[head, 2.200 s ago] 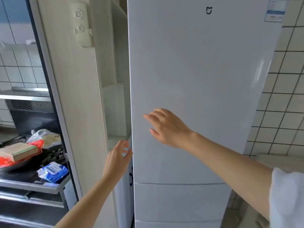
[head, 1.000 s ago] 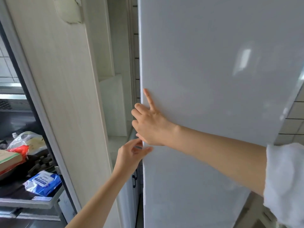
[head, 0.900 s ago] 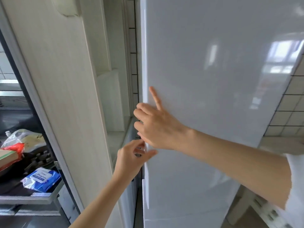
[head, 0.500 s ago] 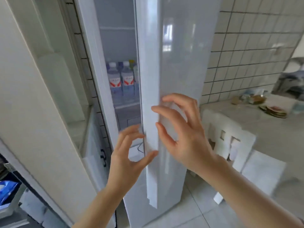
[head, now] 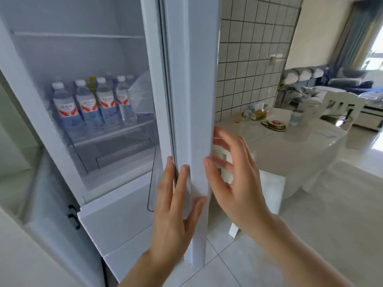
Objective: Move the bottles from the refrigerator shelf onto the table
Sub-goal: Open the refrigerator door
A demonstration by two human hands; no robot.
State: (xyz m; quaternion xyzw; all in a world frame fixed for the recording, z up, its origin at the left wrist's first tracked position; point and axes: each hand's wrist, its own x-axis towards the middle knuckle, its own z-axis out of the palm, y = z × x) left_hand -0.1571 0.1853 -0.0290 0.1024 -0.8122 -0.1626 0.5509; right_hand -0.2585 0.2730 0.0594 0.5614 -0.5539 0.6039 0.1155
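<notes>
Refrigerator door [head: 190,100] stands edge-on before me, swung open. My left hand [head: 176,206] lies on its inner side, my right hand [head: 234,179] on its outer side. Left of the door, the bottles [head: 91,104] stand in a row on the refrigerator shelf [head: 116,132]. Right of the door, beyond my right hand, is the table [head: 290,146], with a chair [head: 342,106] behind it.

back-row bottles [head: 91,82] hidden behind the front ones, labels blurred, refrigerator door [head: 190,79] cut off above
</notes>
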